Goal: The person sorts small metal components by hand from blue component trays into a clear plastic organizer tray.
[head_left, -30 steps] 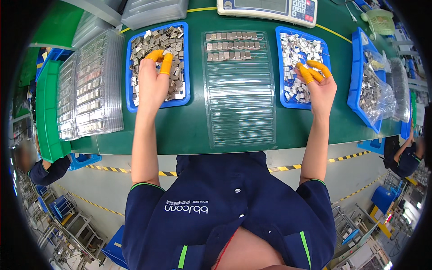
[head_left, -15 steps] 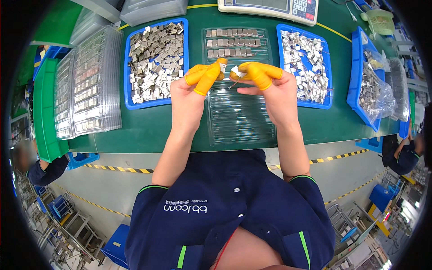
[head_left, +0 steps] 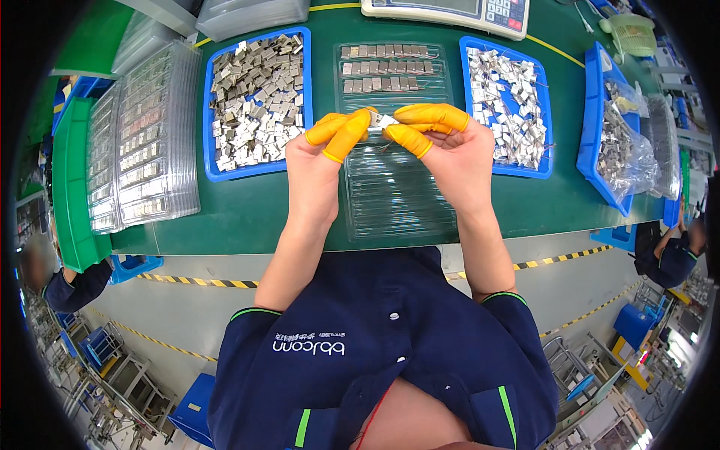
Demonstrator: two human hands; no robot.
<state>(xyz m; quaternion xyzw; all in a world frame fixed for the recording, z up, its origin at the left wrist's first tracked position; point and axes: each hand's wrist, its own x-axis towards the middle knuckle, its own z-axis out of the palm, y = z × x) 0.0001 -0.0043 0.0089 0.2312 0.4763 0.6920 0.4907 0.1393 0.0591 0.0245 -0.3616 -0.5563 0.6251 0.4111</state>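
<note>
Yellow finger covers sit on the thumb and fingers of both hands. My left hand is closed in a pinch on a small silver metal piece, mostly hidden by the fingertips. My right hand pinches a small white block with thin leads. The two pieces meet end to end between my fingertips; whether one is inside the other I cannot tell. Beneath my hands is a clear ribbed plastic tray. Its far part holds rows of small silver blocks with thin leads.
Left of the tray, a blue bin holds loose silver metal pieces. A blue bin on the right holds white blocks with leads. Stacked clear trays stand far left, beside a green bin. A scale sits at the back.
My fingertips have come together, bringing the white block against the silver piece. The right hand's fingers have turned, and its thumb now points toward the left hand.
</note>
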